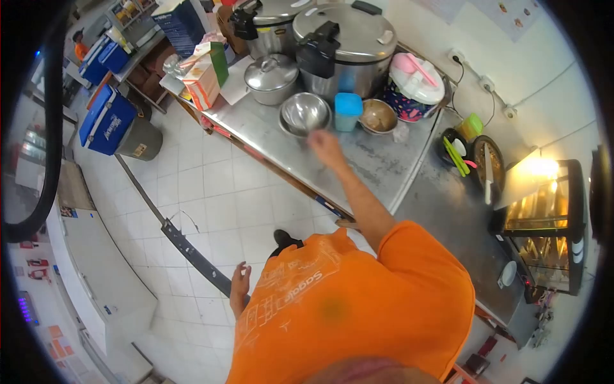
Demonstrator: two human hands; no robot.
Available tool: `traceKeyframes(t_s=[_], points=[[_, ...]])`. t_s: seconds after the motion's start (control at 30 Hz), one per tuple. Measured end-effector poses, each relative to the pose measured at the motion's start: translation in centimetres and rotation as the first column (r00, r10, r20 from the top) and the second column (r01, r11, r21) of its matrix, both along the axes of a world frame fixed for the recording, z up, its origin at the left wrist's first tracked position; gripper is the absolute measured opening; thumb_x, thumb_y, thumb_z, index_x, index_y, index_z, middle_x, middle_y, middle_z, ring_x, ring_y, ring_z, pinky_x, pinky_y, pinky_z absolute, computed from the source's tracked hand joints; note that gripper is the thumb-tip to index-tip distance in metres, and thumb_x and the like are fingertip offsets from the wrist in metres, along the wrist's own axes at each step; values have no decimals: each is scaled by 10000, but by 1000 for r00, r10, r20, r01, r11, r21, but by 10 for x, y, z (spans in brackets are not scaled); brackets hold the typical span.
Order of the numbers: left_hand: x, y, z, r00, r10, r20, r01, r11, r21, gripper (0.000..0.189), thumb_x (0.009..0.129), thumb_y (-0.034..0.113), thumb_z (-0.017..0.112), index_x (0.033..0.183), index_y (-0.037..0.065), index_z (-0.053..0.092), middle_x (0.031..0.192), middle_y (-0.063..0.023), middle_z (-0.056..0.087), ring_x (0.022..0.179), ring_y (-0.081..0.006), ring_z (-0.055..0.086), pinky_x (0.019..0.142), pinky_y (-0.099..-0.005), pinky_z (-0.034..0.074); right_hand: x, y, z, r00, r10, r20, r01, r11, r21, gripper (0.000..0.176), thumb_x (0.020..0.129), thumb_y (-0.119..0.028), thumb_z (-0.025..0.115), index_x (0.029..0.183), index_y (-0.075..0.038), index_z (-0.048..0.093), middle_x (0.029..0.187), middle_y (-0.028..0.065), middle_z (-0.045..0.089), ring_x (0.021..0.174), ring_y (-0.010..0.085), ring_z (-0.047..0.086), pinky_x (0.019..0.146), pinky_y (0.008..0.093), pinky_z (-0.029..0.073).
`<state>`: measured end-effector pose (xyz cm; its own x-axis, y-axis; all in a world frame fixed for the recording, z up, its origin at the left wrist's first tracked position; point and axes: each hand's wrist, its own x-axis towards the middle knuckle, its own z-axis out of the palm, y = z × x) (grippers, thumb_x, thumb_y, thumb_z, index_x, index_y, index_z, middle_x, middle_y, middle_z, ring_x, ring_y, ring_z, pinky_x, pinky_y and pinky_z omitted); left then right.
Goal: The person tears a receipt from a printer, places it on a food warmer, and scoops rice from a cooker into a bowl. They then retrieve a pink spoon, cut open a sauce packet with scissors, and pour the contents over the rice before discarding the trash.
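My right hand (325, 147) reaches over the metal table, at the near edge of two steel bowls (304, 114) that sit one in the other. Its fingers are blurred, and whether they touch the bowl's rim or hold anything I cannot make out. Right of the bowls stand a blue plastic container (348, 111) and another metal bowl (378, 117) with brownish contents. A lidded aluminium pot (271, 78) is just behind on the left. My left hand (240, 281) hangs low by my side above the tiled floor, fingers loosely apart, nothing in it.
Large pressure cookers (345, 32) stand at the back of the table (281, 150). A patterned pot with a white lid (416, 89) is at the right. On the side counter lie a knife (488, 173) and a lit glass display warmer (543, 217). Blue coolers (109, 118) stand far left.
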<state>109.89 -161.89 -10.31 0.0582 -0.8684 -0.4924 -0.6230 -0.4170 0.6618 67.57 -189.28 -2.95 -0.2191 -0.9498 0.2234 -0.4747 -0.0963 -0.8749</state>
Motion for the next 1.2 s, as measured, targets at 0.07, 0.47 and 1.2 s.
traceKeyframes(t_s=[0.07,0.47,1.2], points=[[25,-37,-5,1000,-29,-2,29,999,-19,451,917,328,562,1272,58,491,1143,-192,574,900,-284,606,789,-357,483,-4,-33,-3,982,-144,121,151,988,-45,260,840,-243,614,967,-23,667,798,162,677,756,267,666,706,347,509],[-63,-421,93,882,-468,53,442,783,-438,431,913,262,574,1269,34,493,1229,-199,540,1089,-303,556,925,-370,446,67,-347,-3,209,-75,975,-253,959,128,349,880,-300,598,1139,-89,500,1156,88,569,988,251,604,717,425,450],[-174,-677,2,668,95,-738,96,973,211,306,799,97,602,1070,-29,536,1041,-162,578,955,-306,605,785,-483,551,15,30,71,649,-754,-101,642,472,604,360,894,-286,544,687,9,551,520,47,474,383,128,459,354,300,359]])
